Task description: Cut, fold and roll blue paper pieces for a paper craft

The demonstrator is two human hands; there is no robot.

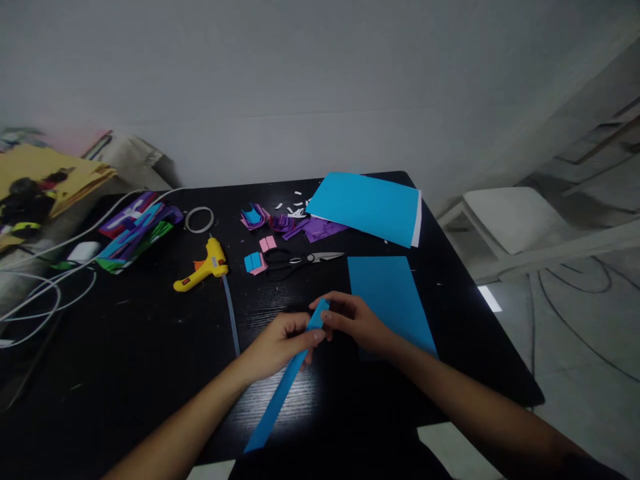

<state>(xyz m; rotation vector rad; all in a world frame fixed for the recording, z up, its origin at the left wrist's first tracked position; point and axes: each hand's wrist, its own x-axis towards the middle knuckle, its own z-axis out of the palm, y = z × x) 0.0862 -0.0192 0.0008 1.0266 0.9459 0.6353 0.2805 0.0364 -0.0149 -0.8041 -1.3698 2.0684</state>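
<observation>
Between my two hands is a long blue paper strip (pixel 283 393), its far end folded over into a short block and its tail slanting down toward the table's near edge. My left hand (pixel 283 343) grips the strip just below the fold, thumb on top. At the folded end, my right hand (pixel 357 323) pinches the paper between thumb and fingers. Beneath my right wrist lies a flat blue paper sheet (pixel 387 287). Scissors (pixel 305 260) rest beyond my hands, beside small folded pink and blue paper pieces (pixel 254 262).
A yellow glue gun (pixel 205 267) lies to the left, near a tape roll (pixel 199 219). Colored paper strips (pixel 137 230) are heaped at far left among white cables (pixel 55 300). More blue sheets (pixel 367 205) and purple scraps (pixel 320 229) sit at the back. A white stool (pixel 510 217) stands right.
</observation>
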